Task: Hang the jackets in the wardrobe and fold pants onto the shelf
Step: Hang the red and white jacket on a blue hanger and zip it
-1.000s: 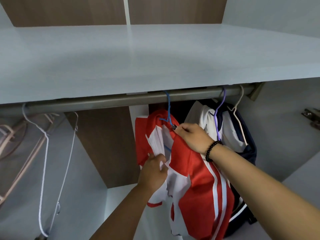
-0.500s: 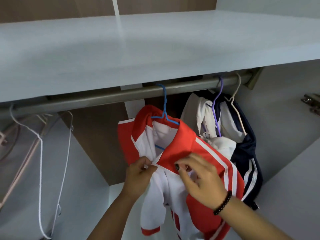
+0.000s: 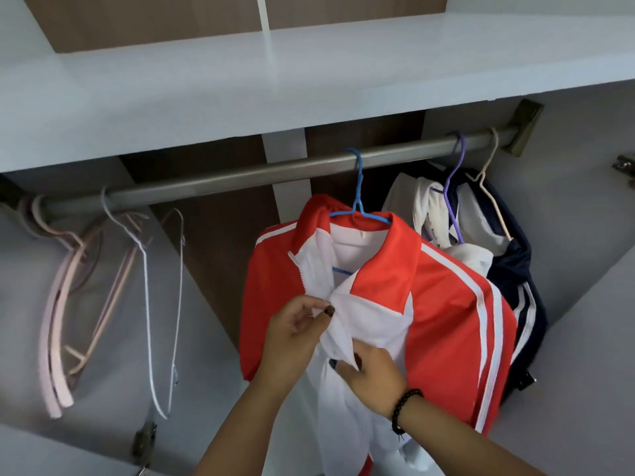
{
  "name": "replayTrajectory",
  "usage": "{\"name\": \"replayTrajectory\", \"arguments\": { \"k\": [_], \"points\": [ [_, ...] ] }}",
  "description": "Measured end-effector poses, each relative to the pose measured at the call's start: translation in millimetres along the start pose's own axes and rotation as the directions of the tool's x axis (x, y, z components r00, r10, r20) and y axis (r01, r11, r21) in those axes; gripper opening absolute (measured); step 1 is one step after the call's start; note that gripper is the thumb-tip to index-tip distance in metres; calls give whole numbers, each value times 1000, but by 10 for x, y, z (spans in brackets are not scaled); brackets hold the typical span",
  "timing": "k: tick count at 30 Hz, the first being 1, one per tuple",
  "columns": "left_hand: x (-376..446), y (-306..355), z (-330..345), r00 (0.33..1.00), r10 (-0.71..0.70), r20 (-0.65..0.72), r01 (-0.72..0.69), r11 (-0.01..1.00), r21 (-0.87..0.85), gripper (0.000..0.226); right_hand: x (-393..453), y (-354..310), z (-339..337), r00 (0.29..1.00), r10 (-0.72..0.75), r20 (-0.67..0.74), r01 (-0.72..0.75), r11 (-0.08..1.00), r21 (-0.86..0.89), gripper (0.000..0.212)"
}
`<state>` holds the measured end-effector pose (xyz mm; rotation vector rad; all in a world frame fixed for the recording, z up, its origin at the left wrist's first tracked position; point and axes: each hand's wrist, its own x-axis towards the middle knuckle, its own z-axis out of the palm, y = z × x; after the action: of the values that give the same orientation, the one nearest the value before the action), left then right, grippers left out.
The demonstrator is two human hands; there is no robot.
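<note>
A red and white jacket (image 3: 443, 317) hangs on a blue hanger (image 3: 359, 197) from the grey wardrobe rail (image 3: 240, 178). My left hand (image 3: 295, 334) pinches the left front edge of the jacket just below the collar. My right hand (image 3: 372, 379), with a black bead bracelet on the wrist, pinches the white right front edge a little lower. Both front edges meet between my hands. To the right, a white garment on a purple hanger (image 3: 452, 187) and a navy jacket (image 3: 515, 286) on a cream hanger (image 3: 489, 187) hang from the same rail.
A pale shelf (image 3: 275, 80) runs above the rail. Several bare pink and white hangers (image 3: 147, 276) dangle at the rail's left end. Brown back panels and grey side walls enclose the space. A door hinge (image 3: 623, 166) sticks out at the right edge.
The red jacket now hangs spread on the blue hanger. My right hand moved from the hanger hook down to the front, and both hands brought the front edges together.
</note>
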<state>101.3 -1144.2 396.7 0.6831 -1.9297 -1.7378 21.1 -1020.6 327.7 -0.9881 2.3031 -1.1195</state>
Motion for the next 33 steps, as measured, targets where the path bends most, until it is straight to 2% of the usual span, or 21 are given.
{"name": "replayTrajectory", "arguments": {
  "k": [3,5,8,11,16,18,21,23,25,27,28,29,31,33],
  "points": [
    [-224,-165,-58,996,-47,-76,40,995,-89,25,-51,-68,-23,998,63,-15,-62,997,47,34],
    [-422,-322,-42,991,-103,-87,95,991,-94,31,-61,-110,-53,996,80,-37,-78,995,67,31],
    [-734,-555,51,982,-177,61,178,984,-21,46,-70,-215,-78,996,67,-54,-63,996,65,45],
    [-908,-727,170,976,-143,165,128,987,100,61,-125,-423,-85,996,84,-10,-83,991,103,56],
    [-864,-796,136,990,-134,36,126,975,185,34,-194,-604,-103,984,169,55,-178,935,308,53],
    [-844,-775,56,990,-134,47,120,968,221,31,-218,-610,-144,984,172,46,-177,918,355,43],
    [-845,-738,-68,990,-124,65,107,968,226,31,-254,-651,-207,988,152,-1,-142,923,358,43],
    [-874,-708,-115,991,-131,1,129,973,194,27,-261,-703,-236,990,136,-26,-117,923,368,44],
    [-913,-677,-139,976,-154,-152,180,968,174,33,-241,-750,-271,991,127,-38,-103,919,382,44],
    [-938,-621,-172,951,-122,-283,167,976,141,42,-210,-809,-320,993,118,-32,-94,906,412,46],
    [-941,-592,-189,947,-92,-307,140,980,139,43,-193,-836,-341,993,115,-18,-97,903,418,48],
    [-934,-574,-206,954,-55,-293,107,980,165,40,-180,-864,-359,994,110,-4,-99,905,414,49],
    [-905,-536,-247,988,6,-155,41,954,298,26,-154,-910,-384,995,96,28,-99,914,394,50],
    [-877,-494,-280,999,39,4,-38,919,393,31,-124,-948,-388,995,74,65,-93,924,371,51]
  ]
}}
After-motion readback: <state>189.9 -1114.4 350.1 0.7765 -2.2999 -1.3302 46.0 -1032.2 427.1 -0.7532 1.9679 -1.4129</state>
